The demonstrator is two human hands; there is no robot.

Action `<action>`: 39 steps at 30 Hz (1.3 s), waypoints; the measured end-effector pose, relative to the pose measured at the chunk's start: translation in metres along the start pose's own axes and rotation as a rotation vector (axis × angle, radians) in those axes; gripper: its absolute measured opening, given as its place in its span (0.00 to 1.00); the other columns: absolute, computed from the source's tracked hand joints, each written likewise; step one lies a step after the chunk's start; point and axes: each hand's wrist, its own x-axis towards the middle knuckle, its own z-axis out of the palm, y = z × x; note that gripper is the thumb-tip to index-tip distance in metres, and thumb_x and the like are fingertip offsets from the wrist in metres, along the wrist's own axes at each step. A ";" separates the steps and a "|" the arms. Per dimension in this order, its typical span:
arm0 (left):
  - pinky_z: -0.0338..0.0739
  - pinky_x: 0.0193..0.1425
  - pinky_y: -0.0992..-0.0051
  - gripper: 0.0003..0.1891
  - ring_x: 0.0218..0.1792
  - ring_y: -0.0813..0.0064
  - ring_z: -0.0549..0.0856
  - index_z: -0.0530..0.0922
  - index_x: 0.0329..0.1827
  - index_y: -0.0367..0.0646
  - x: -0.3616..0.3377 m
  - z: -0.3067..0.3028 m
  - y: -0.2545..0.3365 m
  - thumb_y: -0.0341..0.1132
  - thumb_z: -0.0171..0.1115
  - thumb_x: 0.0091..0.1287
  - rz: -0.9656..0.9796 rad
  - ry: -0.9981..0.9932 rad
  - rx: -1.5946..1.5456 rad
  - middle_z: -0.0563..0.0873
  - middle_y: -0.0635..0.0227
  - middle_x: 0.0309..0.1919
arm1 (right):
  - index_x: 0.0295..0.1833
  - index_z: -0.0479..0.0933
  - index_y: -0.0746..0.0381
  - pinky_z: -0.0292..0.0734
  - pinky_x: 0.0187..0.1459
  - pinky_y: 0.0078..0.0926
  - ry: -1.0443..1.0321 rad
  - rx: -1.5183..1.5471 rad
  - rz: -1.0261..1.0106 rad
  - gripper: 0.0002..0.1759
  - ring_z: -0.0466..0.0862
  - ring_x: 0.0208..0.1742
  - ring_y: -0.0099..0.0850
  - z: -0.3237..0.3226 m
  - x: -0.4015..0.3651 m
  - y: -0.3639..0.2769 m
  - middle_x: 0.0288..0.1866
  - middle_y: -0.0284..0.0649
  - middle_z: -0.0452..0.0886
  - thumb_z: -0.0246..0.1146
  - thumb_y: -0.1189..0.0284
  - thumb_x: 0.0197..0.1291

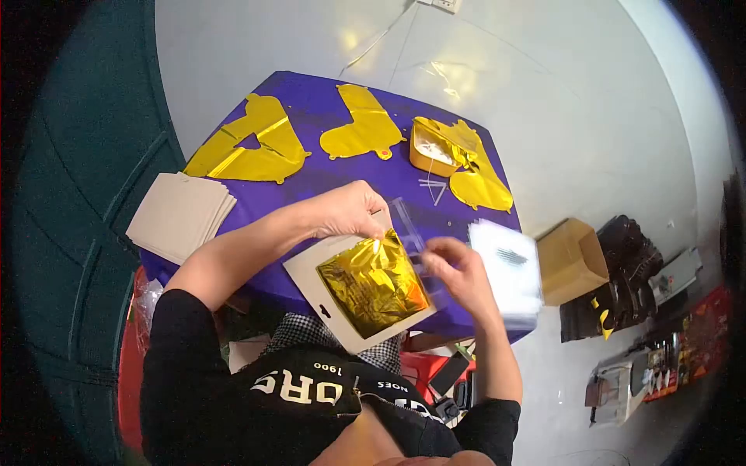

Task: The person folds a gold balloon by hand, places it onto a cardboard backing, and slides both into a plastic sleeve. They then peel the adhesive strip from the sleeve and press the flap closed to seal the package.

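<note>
Folded gold foil (373, 286) lies on a white card (336, 320) with a hanging slot, tilted over the front edge of the purple table. My left hand (353, 211) comes across from the left, its fingers pinched at the upper edge of the card and foil. A clear plastic sleeve (406, 225) stands out beyond the card's upper right side. My right hand (458, 272) is closed at the right of the card, thumb and forefinger together on the clear sleeve's edge.
Flat gold foil balloons (264, 144) lie along the table's back. A gold tub (432, 159) with white contents stands near thin straws (435, 188). White cards (177, 216) are stacked left, clear sleeves (509, 272) right. A cardboard box (571, 260) is beyond.
</note>
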 end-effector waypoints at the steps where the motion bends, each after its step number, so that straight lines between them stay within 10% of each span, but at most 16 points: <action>1: 0.78 0.33 0.78 0.08 0.28 0.84 0.84 0.85 0.38 0.34 -0.002 0.003 0.001 0.23 0.67 0.55 0.004 0.035 0.025 0.89 0.67 0.30 | 0.46 0.81 0.67 0.76 0.42 0.35 0.190 -0.263 -0.224 0.11 0.80 0.40 0.34 0.006 0.006 -0.001 0.38 0.41 0.83 0.70 0.76 0.58; 5: 0.78 0.36 0.79 0.12 0.31 0.85 0.83 0.87 0.44 0.36 -0.002 0.016 0.008 0.24 0.66 0.56 0.133 0.108 0.166 0.88 0.68 0.30 | 0.43 0.79 0.64 0.75 0.44 0.40 0.455 -0.572 -0.643 0.13 0.78 0.41 0.46 0.028 0.025 -0.018 0.36 0.45 0.80 0.70 0.80 0.50; 13: 0.76 0.36 0.77 0.15 0.31 0.84 0.81 0.86 0.47 0.37 0.002 0.018 0.010 0.25 0.67 0.56 0.111 0.030 0.169 0.86 0.70 0.30 | 0.45 0.79 0.65 0.75 0.44 0.41 0.440 -0.568 -0.525 0.13 0.78 0.40 0.46 0.032 0.032 -0.025 0.38 0.45 0.81 0.70 0.76 0.53; 17: 0.77 0.39 0.76 0.12 0.34 0.81 0.82 0.82 0.42 0.34 0.008 0.002 0.010 0.25 0.68 0.55 0.040 -0.097 0.176 0.86 0.68 0.32 | 0.45 0.80 0.69 0.75 0.37 0.31 0.010 0.312 0.131 0.13 0.80 0.33 0.28 0.020 0.026 -0.012 0.35 0.36 0.84 0.68 0.68 0.65; 26: 0.78 0.38 0.73 0.15 0.35 0.76 0.84 0.80 0.43 0.32 0.036 0.004 0.029 0.29 0.71 0.54 -0.026 -0.340 0.385 0.87 0.62 0.34 | 0.36 0.85 0.63 0.60 0.23 0.15 -0.265 0.649 0.400 0.06 0.69 0.21 0.13 0.029 0.014 0.010 0.24 0.25 0.80 0.72 0.71 0.61; 31: 0.80 0.50 0.72 0.27 0.46 0.69 0.87 0.79 0.54 0.29 0.020 -0.016 0.050 0.42 0.72 0.57 0.032 -0.134 0.518 0.89 0.56 0.46 | 0.37 0.85 0.63 0.60 0.24 0.14 -0.069 0.738 0.346 0.05 0.70 0.22 0.12 0.035 0.004 0.029 0.27 0.26 0.82 0.71 0.72 0.61; 34: 0.77 0.62 0.68 0.38 0.57 0.63 0.84 0.78 0.60 0.28 0.013 -0.037 0.024 0.53 0.73 0.57 0.157 0.465 0.533 0.82 0.48 0.59 | 0.37 0.85 0.64 0.61 0.26 0.13 0.083 0.829 0.300 0.05 0.71 0.24 0.12 0.037 -0.001 0.037 0.29 0.26 0.83 0.71 0.73 0.61; 39: 0.79 0.57 0.70 0.28 0.52 0.69 0.85 0.80 0.55 0.30 -0.020 -0.045 -0.012 0.41 0.76 0.56 0.080 0.546 0.018 0.85 0.58 0.51 | 0.36 0.85 0.64 0.62 0.26 0.15 0.297 0.951 0.239 0.05 0.71 0.24 0.13 0.044 -0.007 0.033 0.28 0.27 0.83 0.71 0.74 0.62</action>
